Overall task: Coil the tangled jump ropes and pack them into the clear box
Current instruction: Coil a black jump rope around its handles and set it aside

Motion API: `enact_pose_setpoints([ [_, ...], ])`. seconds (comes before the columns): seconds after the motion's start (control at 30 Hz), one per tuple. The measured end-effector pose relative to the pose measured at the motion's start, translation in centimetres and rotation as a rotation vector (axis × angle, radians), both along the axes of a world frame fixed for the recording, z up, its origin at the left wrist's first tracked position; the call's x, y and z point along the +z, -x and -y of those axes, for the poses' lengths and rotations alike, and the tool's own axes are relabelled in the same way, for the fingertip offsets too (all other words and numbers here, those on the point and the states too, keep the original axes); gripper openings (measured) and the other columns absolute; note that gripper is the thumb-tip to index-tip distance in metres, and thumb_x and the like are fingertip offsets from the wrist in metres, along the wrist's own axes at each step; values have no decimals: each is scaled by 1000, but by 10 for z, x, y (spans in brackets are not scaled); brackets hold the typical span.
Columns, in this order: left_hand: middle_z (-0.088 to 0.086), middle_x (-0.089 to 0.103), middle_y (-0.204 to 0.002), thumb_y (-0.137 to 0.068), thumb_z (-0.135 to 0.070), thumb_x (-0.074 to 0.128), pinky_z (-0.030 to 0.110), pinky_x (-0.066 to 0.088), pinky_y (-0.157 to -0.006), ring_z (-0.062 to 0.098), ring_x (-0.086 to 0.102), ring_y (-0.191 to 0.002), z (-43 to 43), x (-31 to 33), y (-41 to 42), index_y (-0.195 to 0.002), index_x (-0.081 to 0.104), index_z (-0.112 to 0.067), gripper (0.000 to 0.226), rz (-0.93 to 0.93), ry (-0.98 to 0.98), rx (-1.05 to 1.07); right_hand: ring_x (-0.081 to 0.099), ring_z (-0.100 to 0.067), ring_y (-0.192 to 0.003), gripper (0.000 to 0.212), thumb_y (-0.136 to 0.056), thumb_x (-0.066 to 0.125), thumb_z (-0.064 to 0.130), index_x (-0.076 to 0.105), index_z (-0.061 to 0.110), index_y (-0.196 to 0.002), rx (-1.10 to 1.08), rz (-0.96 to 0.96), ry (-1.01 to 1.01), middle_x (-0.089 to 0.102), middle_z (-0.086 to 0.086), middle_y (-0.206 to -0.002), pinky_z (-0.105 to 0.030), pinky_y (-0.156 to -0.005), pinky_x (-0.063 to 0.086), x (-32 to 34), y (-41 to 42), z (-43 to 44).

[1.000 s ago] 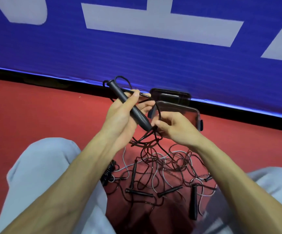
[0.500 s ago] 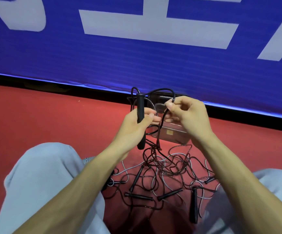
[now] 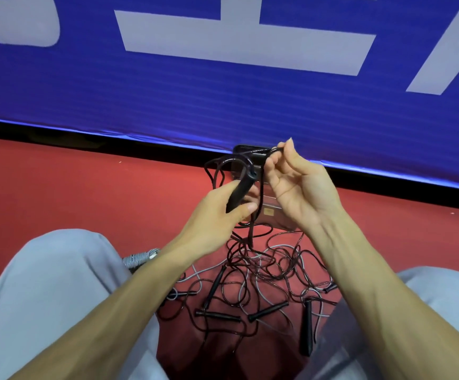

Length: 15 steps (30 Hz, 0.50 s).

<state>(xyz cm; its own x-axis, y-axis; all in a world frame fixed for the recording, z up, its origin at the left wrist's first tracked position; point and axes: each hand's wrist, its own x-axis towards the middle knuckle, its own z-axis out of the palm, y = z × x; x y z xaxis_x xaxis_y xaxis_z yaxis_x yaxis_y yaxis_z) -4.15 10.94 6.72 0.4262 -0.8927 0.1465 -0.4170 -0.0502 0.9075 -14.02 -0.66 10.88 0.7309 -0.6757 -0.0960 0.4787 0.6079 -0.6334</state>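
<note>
Now, you are holding a black handle (image 3: 240, 192) up just in front of the clear box (image 3: 276, 213). Your left hand (image 3: 217, 215) has its fingers (image 3: 246, 208) curled round the lower half of the handle, and the handle's cord end tilts up toward the box. The dark cord (image 3: 251, 237) loops out of that end. Your right hand (image 3: 297, 187) pinches it between thumb and forefinger at the height of the box's top edge; the other fingers of that hand are loosely curled and hold nothing.

From the pinch, the cord drops down across the front of the box into the tangle (image 3: 264, 270). The tangle lies on the red floor (image 3: 85, 193) on your side of the box, between your knees. Dark cords and a pale grey cord (image 3: 195, 272) cross over one another there. Several loose handles (image 3: 217, 315) lie at its near edge, farther from the box.

A grey braided piece (image 3: 137, 259) shows left of the tangle, against your left trouser leg (image 3: 44, 283). The box itself stands on the floor, mostly hidden by your hands. Behind the box rises a blue banner (image 3: 223, 105) with large pale lettering.
</note>
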Motion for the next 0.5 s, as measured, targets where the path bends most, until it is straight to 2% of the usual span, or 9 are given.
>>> enact_pose_setpoints([
  [0.1,-14,62,-76,-93,-13,65,8,38,-65,-6,53,-66,-1,-2,1,-100,68,-18,9,58,-31,34,65,-11,-64,13,-91,57,14,60,4,-83,47,-61,92,61,-4,-68,-20,-68,56,-3,-3,-2],
  [0.17,-6,60,-72,-93,-13,65,14,37,-60,0,47,-60,-2,-2,1,-93,67,-17,4,61,-28,57,66,-14,-72,13,-90,58,16,62,4,-88,71,-97,173,64,-6,-78,-24,-72,56,-5,-4,-1],
  [0.23,2,67,-81,-92,-11,65,13,40,-65,3,51,-67,-4,0,-1,-90,67,-18,8,21,2,81,66,-16,-77,16,-93,56,19,65,6,-95,69,-225,312,68,-5,-87,-27,-74,56,-6,-4,1],
  [0.3,3,72,-88,-92,-10,65,12,43,-71,4,58,-74,-4,2,-5,-87,68,-22,13,-67,41,127,64,-15,-71,15,-96,53,16,66,9,-94,43,-398,424,69,-2,-83,-26,-68,56,-11,-4,2],
  [0.4,-8,73,-80,-93,-9,65,12,47,-74,0,63,-78,-4,4,-14,-84,67,-28,21,-242,104,234,58,-12,-60,17,-97,51,10,65,9,-88,95,-598,526,65,-4,-75,-21,-58,53,-16,-5,0],
  [0.5,-14,72,-73,-93,-7,63,6,46,-72,-4,66,-76,-5,5,-19,-85,68,-24,19,-392,147,293,56,-12,-61,10,-92,62,15,66,8,-87,236,-695,673,65,-7,-77,-18,-57,50,-20,-5,-5],
])
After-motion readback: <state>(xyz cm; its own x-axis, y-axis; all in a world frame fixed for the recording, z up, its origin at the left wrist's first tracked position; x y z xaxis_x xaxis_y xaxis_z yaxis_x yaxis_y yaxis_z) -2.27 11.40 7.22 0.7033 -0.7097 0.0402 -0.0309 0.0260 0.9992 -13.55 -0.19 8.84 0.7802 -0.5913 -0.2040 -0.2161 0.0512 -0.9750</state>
